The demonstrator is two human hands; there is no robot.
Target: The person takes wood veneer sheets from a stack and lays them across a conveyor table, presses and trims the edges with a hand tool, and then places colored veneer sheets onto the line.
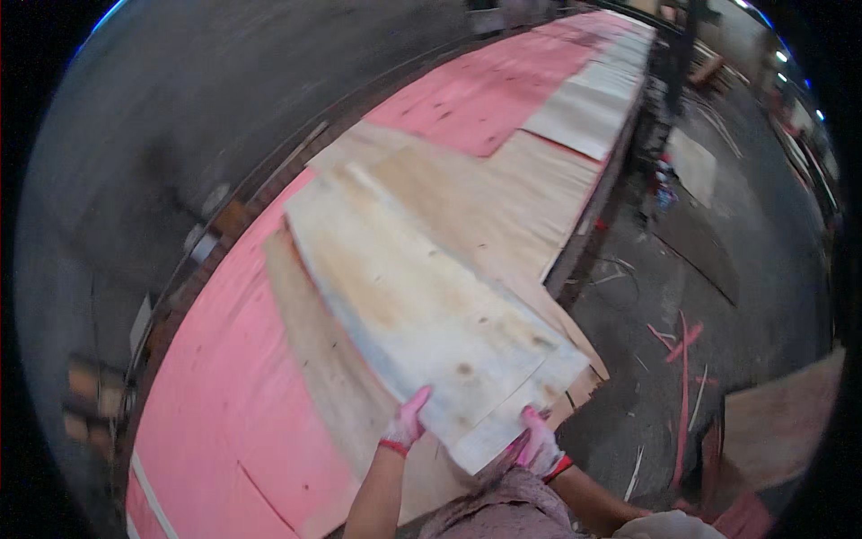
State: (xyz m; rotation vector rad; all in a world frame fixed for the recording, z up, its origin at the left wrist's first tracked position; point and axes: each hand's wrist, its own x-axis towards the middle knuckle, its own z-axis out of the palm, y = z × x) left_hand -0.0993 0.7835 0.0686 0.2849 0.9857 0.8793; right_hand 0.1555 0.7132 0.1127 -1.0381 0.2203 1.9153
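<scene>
The left hand (409, 422) and the right hand (540, 445), both wearing pink-stained pale gloves with red cuffs, are gripping the near end of one pale sheet (422, 305). They are standing apart from each other, each one pinching the sheet with the thumb on top. This sheet is lying slantwise over the near half of the table (571, 260), and it is showing brown stains and small dark knots.

Under it, a tan sheet (314, 350) is showing along the left side, and a wider tan sheet (503, 189) is spreading beyond, to the right. A pink layer (233, 359) is covering the near left of the table. Farther away, a second pink layer (485, 85) is lying beside a whitish sheet (584, 108). (The table is appearing curved, because the lens is bending its edges.)

On the right, the grey floor (745, 216) is carrying pink strips (682, 404) and thin pale scraps (634, 472). A brown board (783, 422) is occupying the lower right corner. A dark post (678, 72) is rising near the far end, and small lamps (781, 57) are shining at the upper right.
</scene>
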